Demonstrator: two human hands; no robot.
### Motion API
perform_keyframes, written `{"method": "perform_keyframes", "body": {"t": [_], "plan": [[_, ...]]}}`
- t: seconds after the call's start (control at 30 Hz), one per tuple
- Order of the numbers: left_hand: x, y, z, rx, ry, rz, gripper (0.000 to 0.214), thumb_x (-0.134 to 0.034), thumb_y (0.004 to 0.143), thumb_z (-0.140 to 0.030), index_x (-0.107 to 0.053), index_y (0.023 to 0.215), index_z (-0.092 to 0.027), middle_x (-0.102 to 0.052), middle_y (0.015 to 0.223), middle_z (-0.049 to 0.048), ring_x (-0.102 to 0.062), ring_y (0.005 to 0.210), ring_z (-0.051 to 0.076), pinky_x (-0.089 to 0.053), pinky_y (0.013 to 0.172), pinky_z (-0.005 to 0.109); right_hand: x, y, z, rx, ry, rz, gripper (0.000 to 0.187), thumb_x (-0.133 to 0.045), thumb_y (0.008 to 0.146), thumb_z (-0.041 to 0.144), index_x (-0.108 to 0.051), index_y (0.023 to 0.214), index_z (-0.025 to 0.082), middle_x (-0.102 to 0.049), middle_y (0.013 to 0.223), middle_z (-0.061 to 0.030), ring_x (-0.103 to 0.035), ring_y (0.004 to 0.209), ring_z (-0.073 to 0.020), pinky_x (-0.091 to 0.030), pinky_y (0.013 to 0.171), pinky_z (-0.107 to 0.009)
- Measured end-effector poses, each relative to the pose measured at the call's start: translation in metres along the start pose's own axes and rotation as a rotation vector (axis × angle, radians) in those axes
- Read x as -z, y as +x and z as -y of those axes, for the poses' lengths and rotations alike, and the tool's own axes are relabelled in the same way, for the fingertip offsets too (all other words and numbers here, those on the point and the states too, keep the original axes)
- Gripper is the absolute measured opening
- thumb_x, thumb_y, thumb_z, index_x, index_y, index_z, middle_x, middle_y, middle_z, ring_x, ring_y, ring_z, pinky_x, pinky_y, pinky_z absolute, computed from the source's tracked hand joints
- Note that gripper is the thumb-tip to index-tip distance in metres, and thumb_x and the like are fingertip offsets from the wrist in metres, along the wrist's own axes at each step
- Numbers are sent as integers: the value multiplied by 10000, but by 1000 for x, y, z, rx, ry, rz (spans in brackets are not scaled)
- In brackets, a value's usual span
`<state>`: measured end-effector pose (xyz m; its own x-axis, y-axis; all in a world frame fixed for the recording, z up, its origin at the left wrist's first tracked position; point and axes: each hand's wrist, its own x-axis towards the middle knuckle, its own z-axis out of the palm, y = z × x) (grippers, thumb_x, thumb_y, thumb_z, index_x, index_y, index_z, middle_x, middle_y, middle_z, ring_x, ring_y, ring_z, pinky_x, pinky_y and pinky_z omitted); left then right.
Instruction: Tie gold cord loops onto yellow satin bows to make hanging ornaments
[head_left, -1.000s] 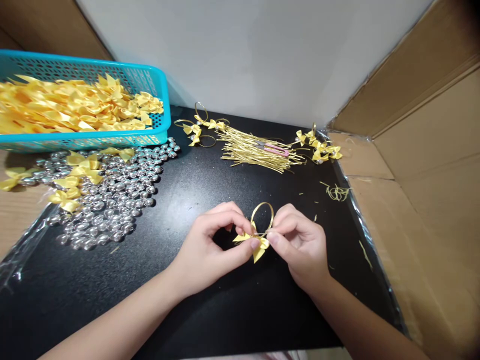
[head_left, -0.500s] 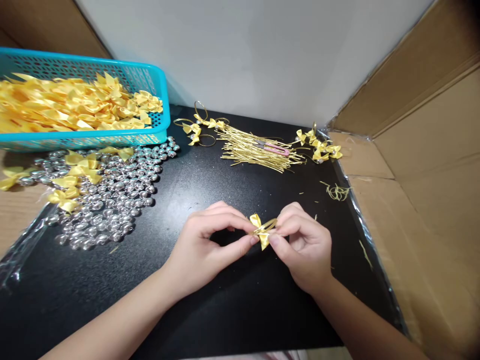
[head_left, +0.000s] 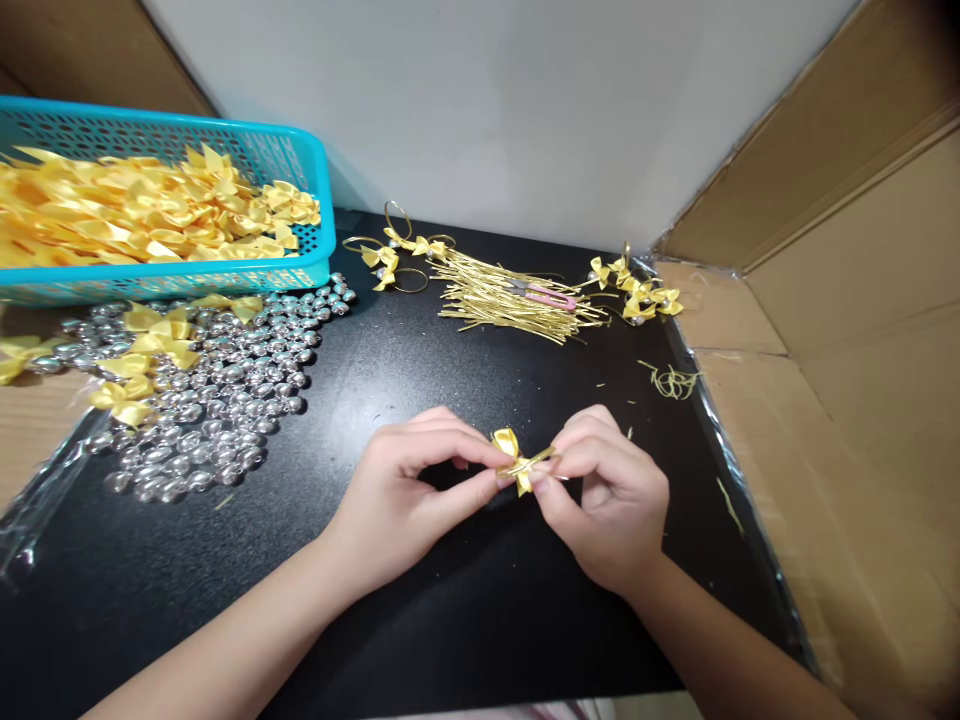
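Note:
A yellow satin ribbon bow [head_left: 506, 441] is held between my hands above the black tabletop. Gold tie wire [head_left: 536, 459] runs across its middle. My left hand [head_left: 409, 485] pinches the bow and wire at their left side between thumb and fingers. From the right, my right hand [head_left: 611, 495] grips the wire, its thumb tip against the bow. The fingertips hide part of the wire and the bow's centre.
Left: a turquoise basket [head_left: 328, 215] of yellow bows, with many silver beads [head_left: 217, 400] in front. At the back, a pile of gold wire strips [head_left: 495, 300] lies under pink-handled snips [head_left: 551, 297]. Bows with wire loops [head_left: 637, 295] flank it; wire scraps [head_left: 673, 382] lie right.
My right thumb has shifted slightly left onto the bow, and the wire loop looks flatter. The bow has tilted a little. My left hand keeps its pinch.

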<state>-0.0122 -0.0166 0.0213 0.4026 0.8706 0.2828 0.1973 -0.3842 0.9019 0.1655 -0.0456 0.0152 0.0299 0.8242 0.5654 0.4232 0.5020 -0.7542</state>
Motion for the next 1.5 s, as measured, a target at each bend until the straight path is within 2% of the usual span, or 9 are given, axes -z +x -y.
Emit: {"method": "perform_keyframes", "body": {"t": [0.37,0.57,0.73,0.9,1.17,1.5], "plan": [[1,-2,5,-49,48,34,118,-732,785,-118,-770,822,-223,-782,782,18,-702,711,158,-522,706,282,0,0,2,43,-41,39,201,-633,736,66,-544,640,218,-624,590,24,-555,578,-142,-427,642,-364],[-1,-2,4,-27,20,41,91,-727,791,-126,-762,801,-210,-776,771,16,-690,696,148,-514,683,267,-1,-2,1,62,-74,47,197,-646,737,93,-551,619,219,-633,592,22,-559,587,-149,-421,650,-371],[-2,1,-1,39,-13,44,93,-717,772,-113,-746,812,-191,-756,753,12,-643,674,130,-511,626,233,-1,-1,-3,-79,93,46,201,-646,751,87,-569,617,215,-609,594,16,-549,608,-150,-441,643,-352],[-1,3,-1,28,0,10,96,-700,762,-100,-733,794,-185,-747,731,4,-628,662,120,-500,619,224,-1,0,-5,-225,248,65,159,-666,765,118,-629,643,213,-618,635,2,-549,665,-159,-458,636,-322],[0,1,0,24,59,13,76,-699,761,-106,-704,767,-182,-724,727,-8,-616,675,118,-476,630,237,-1,-3,-8,-284,314,68,144,-675,773,137,-640,653,208,-587,656,9,-533,670,-152,-441,644,-318],[-2,2,1,-18,92,45,81,-674,808,-116,-688,753,-174,-708,709,-18,-607,677,105,-460,668,231,-1,-4,-8,-264,292,110,166,-671,785,107,-621,665,210,-594,645,16,-521,677,-142,-430,657,-307]]}}
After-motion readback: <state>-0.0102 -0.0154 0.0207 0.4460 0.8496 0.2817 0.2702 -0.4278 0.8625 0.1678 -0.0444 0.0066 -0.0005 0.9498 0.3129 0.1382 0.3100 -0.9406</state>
